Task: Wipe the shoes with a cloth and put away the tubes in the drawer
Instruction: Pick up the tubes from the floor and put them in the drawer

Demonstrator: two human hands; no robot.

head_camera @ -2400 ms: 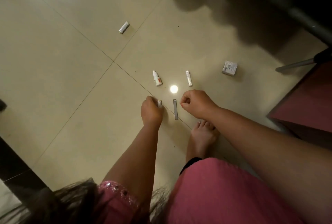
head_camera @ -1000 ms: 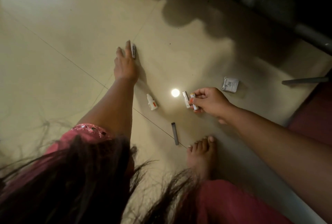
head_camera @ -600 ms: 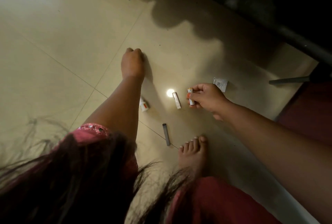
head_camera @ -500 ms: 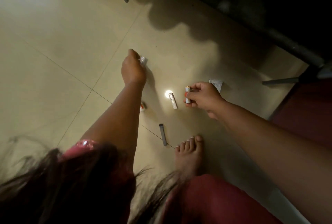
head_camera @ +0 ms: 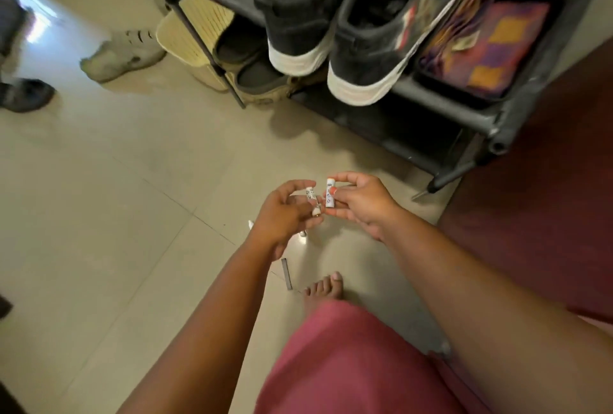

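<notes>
My two hands meet above the tiled floor in the middle of the head view. My left hand (head_camera: 284, 214) holds a small white printed tube (head_camera: 310, 195) between its fingers. My right hand (head_camera: 360, 201) pinches a second white tube (head_camera: 329, 193) upright, right beside the first. A flat grey stick (head_camera: 286, 273) lies on the floor below my hands, near my bare foot (head_camera: 323, 289). A pair of black shoes with white soles (head_camera: 335, 15) stands on a black shoe rack (head_camera: 464, 105) at the top. A white dropper bottle is mostly hidden under my left hand.
A patterned purple and orange cloth (head_camera: 491, 38) lies on the rack's right end. Dark slippers (head_camera: 252, 62) and a cream basket (head_camera: 195, 32) sit under the rack. A pale shoe (head_camera: 122, 55) and a dark shoe (head_camera: 26, 95) lie at the left. A maroon surface (head_camera: 547, 198) borders the right.
My left hand came back from the far floor with a tube and joined my right hand. The view tilted up, bringing the shoe rack and shoes into sight.
</notes>
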